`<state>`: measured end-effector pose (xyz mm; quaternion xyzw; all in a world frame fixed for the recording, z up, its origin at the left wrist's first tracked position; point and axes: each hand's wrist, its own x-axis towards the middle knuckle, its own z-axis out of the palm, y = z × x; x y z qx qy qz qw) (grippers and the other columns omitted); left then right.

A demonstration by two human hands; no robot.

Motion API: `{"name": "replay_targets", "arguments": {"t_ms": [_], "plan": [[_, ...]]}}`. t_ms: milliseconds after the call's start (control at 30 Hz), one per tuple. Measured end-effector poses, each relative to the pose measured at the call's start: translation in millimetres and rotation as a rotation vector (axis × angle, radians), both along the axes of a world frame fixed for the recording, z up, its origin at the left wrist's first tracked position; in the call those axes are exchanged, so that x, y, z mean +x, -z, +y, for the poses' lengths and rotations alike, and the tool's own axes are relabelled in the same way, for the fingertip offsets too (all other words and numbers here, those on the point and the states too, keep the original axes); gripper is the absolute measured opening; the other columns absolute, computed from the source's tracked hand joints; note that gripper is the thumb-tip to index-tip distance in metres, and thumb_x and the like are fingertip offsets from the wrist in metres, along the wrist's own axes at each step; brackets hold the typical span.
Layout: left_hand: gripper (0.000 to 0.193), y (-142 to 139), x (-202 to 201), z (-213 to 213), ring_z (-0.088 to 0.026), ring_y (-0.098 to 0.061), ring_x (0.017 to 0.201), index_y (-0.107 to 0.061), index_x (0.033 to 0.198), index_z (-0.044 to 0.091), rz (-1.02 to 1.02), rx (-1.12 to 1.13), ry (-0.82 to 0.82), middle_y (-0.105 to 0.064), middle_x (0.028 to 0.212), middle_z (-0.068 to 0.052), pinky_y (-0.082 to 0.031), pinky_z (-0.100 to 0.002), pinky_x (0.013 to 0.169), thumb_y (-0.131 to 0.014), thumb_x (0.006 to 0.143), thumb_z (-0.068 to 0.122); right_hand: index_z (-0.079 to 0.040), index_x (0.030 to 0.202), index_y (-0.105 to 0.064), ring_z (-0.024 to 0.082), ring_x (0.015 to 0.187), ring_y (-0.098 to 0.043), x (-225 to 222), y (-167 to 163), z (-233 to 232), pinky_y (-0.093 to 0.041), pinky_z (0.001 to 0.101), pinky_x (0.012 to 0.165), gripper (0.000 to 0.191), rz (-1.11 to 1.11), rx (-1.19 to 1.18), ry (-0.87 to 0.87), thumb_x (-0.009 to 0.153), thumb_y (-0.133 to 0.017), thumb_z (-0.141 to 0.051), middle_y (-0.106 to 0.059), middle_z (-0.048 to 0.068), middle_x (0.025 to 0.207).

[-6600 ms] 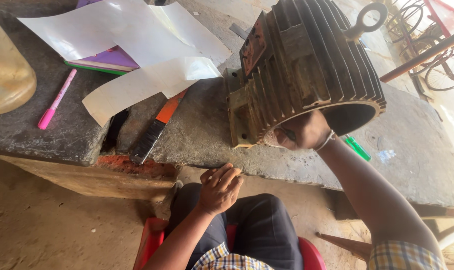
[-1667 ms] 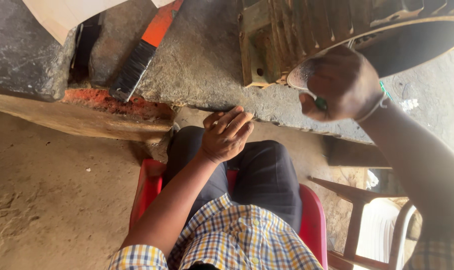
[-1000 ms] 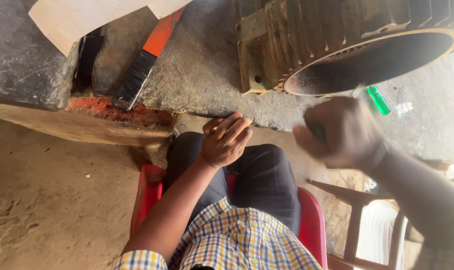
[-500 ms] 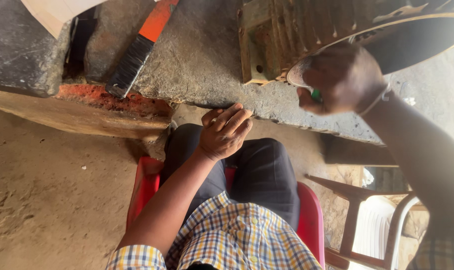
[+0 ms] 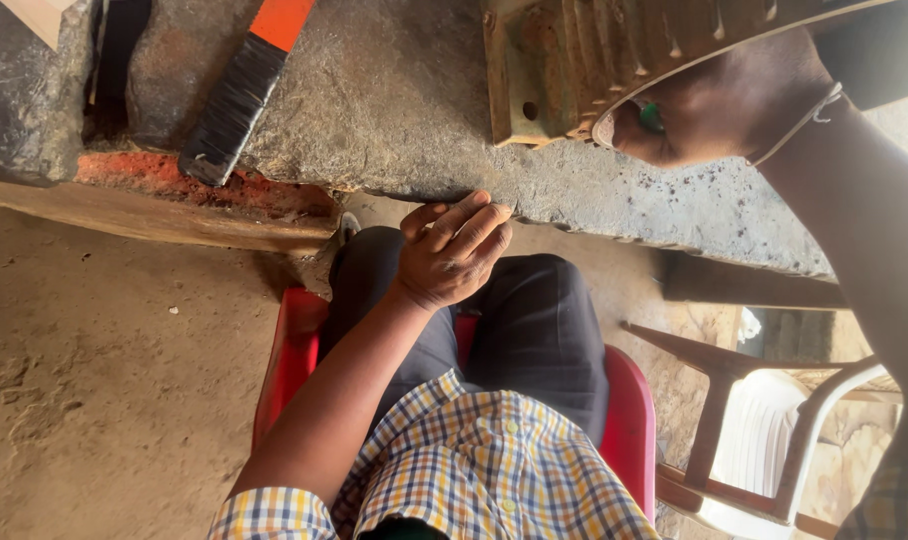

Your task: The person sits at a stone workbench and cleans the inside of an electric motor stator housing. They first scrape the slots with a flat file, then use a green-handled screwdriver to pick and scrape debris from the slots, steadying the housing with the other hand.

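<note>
A rusty finned metal motor housing (image 5: 614,60) lies on its side on a rough stone bench (image 5: 394,110). My right hand (image 5: 724,105) is raised to the rim of its open end, fingers closed around a small green-handled tool (image 5: 652,116) that is mostly hidden in the fist. A thin bracelet circles that wrist. My left hand (image 5: 449,255) rests empty on my lap, fingers loosely curled, fingertips close under the bench's front edge.
A tool with an orange handle and black grip (image 5: 239,90) lies on the bench at upper left beside a dark gap. I sit on a red plastic chair (image 5: 294,340). A white plastic chair (image 5: 764,450) stands at lower right. The dirt floor (image 5: 104,380) spreads left.
My right hand swung away from the housing toward me about a second ago, then returned to its rim. The view has tilted down and nearer. My left hand has stayed on my lap.
</note>
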<state>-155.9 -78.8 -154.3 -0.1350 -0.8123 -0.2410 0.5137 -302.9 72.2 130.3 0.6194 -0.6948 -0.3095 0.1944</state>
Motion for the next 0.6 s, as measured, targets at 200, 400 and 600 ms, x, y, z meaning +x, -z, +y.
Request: {"name": "replay_targets", "arguments": {"t_ms": [200, 400, 600], "plan": [[0.003, -5, 0, -4, -0.006, -0.052, 0.132, -0.073, 0.104, 0.030, -0.001, -0.018, 0.004, -0.059, 0.135, 0.013, -0.028, -0.033, 0.118, -0.075, 0.105, 0.027, -0.003, 0.099, -0.081, 0.024, 0.065, -0.065, 12, 0, -1, -0.053, 0.0357, 0.052, 0.033, -0.061, -0.289, -0.059, 0.083, -0.072, -0.031, -0.070, 0.012, 0.083], [0.006, -8, 2, -3, -0.007, -0.052, 0.132, -0.073, 0.101, 0.029, -0.005, 0.001, 0.014, -0.060, 0.134, 0.012, -0.028, -0.034, 0.116, -0.074, 0.104, 0.024, -0.010, 0.059, -0.058, 0.014, 0.041, -0.045, 78, 10, -3, -0.042, 0.0325, 0.039, 0.035, -0.366, -0.250, 0.322, 0.091, -0.066, -0.020, -0.047, 0.002, 0.050], [0.006, -10, 3, -1, -0.008, -0.053, 0.132, -0.071, 0.101, 0.028, -0.017, 0.008, 0.004, -0.059, 0.133, 0.011, -0.028, -0.036, 0.115, -0.075, 0.104, 0.024, -0.013, 0.050, -0.053, 0.019, 0.046, -0.048, 129, 11, 34, -0.051, 0.0404, 0.060, 0.038, -0.563, -0.302, 0.236, 0.083, -0.071, -0.013, -0.048, 0.002, 0.046]]}}
